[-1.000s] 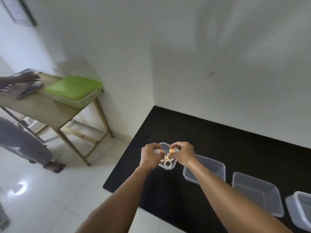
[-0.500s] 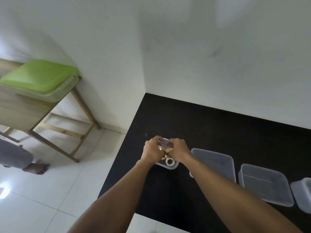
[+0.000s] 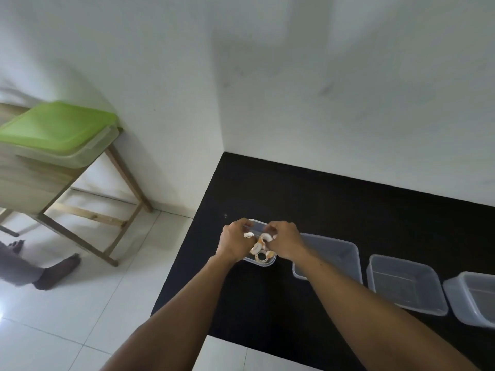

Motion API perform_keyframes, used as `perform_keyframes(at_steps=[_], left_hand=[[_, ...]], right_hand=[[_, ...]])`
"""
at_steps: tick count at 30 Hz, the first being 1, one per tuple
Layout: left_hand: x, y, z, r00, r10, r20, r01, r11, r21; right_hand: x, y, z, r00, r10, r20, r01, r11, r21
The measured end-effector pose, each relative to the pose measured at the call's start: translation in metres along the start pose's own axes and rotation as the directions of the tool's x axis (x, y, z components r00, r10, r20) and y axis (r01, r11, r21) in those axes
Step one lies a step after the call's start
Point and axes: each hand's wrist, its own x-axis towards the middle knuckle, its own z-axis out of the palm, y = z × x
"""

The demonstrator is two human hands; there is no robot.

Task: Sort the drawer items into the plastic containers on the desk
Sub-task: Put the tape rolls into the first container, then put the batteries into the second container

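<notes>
Both my hands hover over a small clear plastic container (image 3: pixel 263 263) at the left end of the black desk (image 3: pixel 334 204). My left hand (image 3: pixel 233 241) pinches a white tape roll (image 3: pixel 248 234). My right hand (image 3: pixel 285 241) grips another white and orange tape roll (image 3: pixel 265 237). More tape rolls (image 3: pixel 261 256) lie inside the small container below my fingers. Three larger clear containers stand in a row to the right: the nearest (image 3: pixel 334 250), a middle one (image 3: pixel 401 279), and one (image 3: pixel 474 298) cut off by the frame edge.
A wooden side table (image 3: pixel 32 183) with a green-lidded bin (image 3: pixel 56 129) stands on the left, across white floor tiles. Another person's foot (image 3: pixel 57 271) rests on the floor beneath it. White walls meet in a corner behind the desk.
The view has swung right and down. My hands have dropped closer to the small container and moved slightly apart, each with a tape roll.
</notes>
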Motion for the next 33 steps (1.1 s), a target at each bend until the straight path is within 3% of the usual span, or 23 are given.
perform_keyframes(at_steps=[9, 18, 25, 33], left_hand=[[-0.061, 0.024, 0.016, 0.998, -0.029, -0.056, 0.028, 0.999, -0.024], [-0.176, 0.084, 0.099, 0.997, 0.070, -0.034, -0.071, 0.997, -0.027], [-0.271, 0.130, 0.179, 0.993, 0.118, 0.015, -0.117, 0.993, -0.023], [-0.359, 0.158, 0.269, 0.973, 0.190, 0.132, -0.187, 0.982, -0.038]], right_hand=[[-0.067, 0.026, -0.040, 0.990, -0.113, -0.088, 0.122, 0.987, 0.108], [-0.190, 0.122, -0.101, 0.980, -0.160, -0.119, 0.176, 0.975, 0.139], [-0.298, 0.222, -0.132, 0.988, -0.094, -0.122, 0.114, 0.979, 0.170], [-0.414, 0.320, -0.155, 0.973, 0.033, -0.230, 0.008, 0.985, 0.173]])
